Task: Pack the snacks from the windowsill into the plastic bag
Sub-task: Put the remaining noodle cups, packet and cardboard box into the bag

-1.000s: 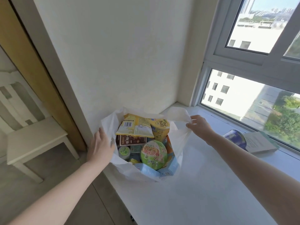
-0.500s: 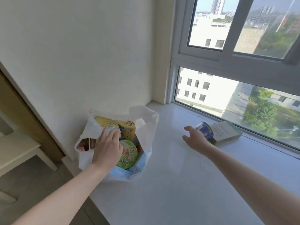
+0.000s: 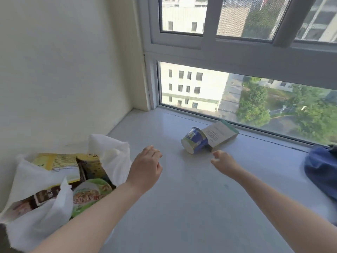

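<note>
Cup (image 3: 194, 140); left hand (image 3: 145, 167), right hand (image 3: 225, 161) slack, empty

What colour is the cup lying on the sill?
The cup is mostly blue with a pale base; head view.

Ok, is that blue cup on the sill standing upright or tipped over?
Tipped over. The blue cup lies on its side, one round end facing the camera, beside the box.

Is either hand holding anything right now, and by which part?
Nothing is held. The left hand and the right hand are both empty over the windowsill, short of the blue cup lying on its side.
</note>
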